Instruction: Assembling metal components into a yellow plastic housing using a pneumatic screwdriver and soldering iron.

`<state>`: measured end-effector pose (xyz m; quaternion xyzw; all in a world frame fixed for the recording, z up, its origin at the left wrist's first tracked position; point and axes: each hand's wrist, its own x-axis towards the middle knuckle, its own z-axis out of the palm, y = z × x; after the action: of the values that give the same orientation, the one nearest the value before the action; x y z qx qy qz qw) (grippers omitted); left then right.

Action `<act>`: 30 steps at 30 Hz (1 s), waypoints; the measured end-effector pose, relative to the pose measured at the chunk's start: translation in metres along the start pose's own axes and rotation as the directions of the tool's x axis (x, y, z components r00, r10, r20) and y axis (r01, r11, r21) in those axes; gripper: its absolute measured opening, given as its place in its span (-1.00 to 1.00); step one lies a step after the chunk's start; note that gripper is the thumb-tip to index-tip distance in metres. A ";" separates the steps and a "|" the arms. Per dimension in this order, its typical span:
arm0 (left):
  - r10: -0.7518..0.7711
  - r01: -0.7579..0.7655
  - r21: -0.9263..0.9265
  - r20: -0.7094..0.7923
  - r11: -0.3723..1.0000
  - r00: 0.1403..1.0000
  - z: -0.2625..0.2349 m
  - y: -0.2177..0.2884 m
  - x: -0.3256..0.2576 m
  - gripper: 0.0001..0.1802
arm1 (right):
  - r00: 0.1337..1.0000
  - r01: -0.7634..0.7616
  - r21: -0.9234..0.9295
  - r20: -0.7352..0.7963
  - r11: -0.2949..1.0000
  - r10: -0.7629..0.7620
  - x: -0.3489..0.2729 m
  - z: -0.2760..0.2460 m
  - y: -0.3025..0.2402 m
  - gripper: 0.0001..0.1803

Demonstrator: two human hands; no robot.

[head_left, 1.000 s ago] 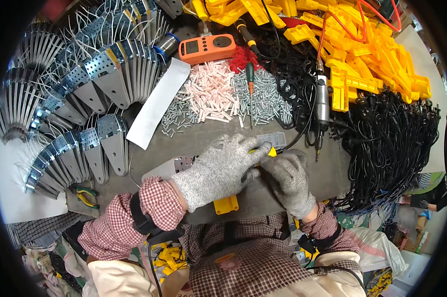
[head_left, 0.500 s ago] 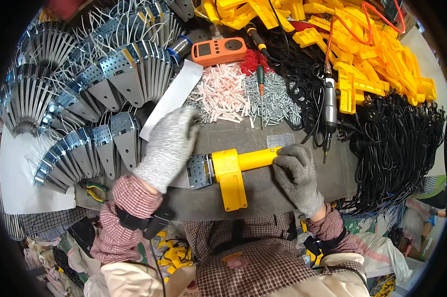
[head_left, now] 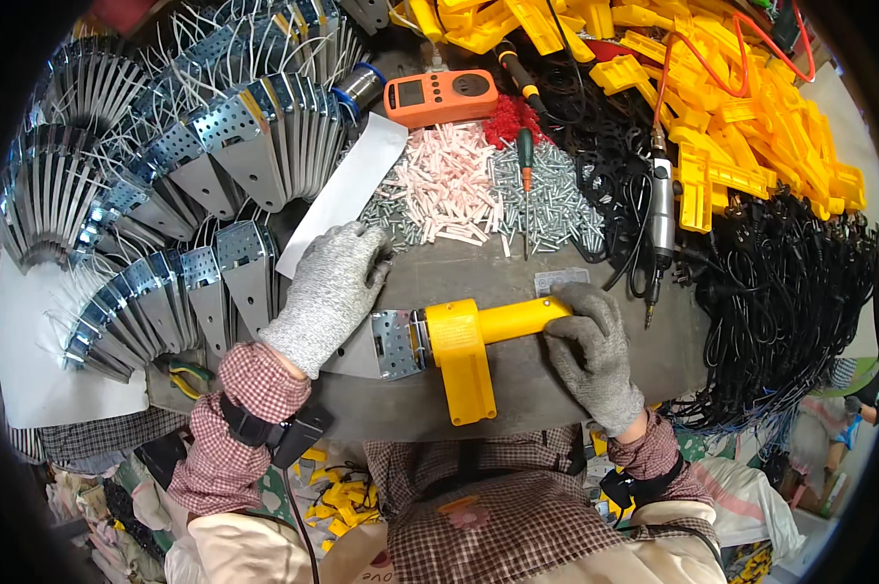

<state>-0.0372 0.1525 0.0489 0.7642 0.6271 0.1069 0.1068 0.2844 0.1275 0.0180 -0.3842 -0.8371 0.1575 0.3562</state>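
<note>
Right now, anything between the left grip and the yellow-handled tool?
Nothing visible blocks it. The left grip is close beside the tool, on the side of its perforated metal bracket, which is part of the tool. The white strip lies beyond that grip, off this path.

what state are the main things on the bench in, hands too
yellow tool, joined to perforated plate
left hand, gloved, fingers bent
right hand, gloved, gripping tool's end
screwdriver, lying across screws
screws, loose, heaped
black cables, heaped
silver driver, bit fitted, not held
orange meter, reading unclear
pliers, not held
</note>
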 end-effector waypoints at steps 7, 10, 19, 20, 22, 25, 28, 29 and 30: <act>0.084 -0.094 0.116 0.089 0.989 0.992 0.005 0.001 0.010 -0.62 | 0.994 -0.070 -0.064 0.081 0.996 0.075 0.003 0.003 -0.002 -0.45; 0.110 -0.113 0.097 0.045 0.989 0.993 0.007 -0.008 0.016 -0.63 | 0.991 -0.054 -0.161 0.113 0.985 0.073 0.005 0.002 -0.004 -0.47; 0.118 -0.077 -0.445 0.065 0.892 0.991 -0.011 0.002 0.021 -0.79 | 0.994 -0.054 -0.116 0.088 0.992 0.064 0.005 0.001 -0.005 -0.47; 0.254 -0.140 -0.495 0.171 0.858 0.952 -0.015 0.011 0.023 -0.76 | 0.994 -0.058 -0.121 0.088 0.991 0.069 0.005 0.001 -0.004 -0.47; 0.382 -0.203 -0.628 0.163 0.752 0.910 -0.005 0.020 0.017 -0.73 | 0.993 -0.050 -0.124 0.098 0.991 0.062 0.006 0.001 -0.005 -0.47; 0.453 -0.261 -0.627 0.166 0.734 0.876 -0.003 0.018 0.018 -0.69 | 0.994 -0.040 -0.127 0.100 0.991 0.053 0.006 0.003 -0.006 -0.47; 0.521 -0.379 -0.542 0.132 0.750 0.843 -0.006 0.018 0.018 -0.67 | 0.995 -0.035 -0.137 0.093 0.990 0.048 0.004 0.005 -0.004 -0.48; 0.542 -0.417 -0.507 0.124 0.755 0.831 -0.009 0.018 0.017 -0.66 | 0.995 -0.034 -0.140 0.090 0.990 0.047 0.004 0.005 -0.004 -0.48; 0.531 -0.419 -0.479 0.121 0.771 0.839 -0.010 0.019 0.016 -0.66 | 0.994 -0.031 -0.149 0.097 0.988 0.046 0.004 0.004 -0.004 -0.48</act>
<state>-0.0197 0.1649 0.0643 0.8620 0.3530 0.1704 0.3213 0.2779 0.1281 0.0192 -0.4173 -0.8556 0.1211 0.2812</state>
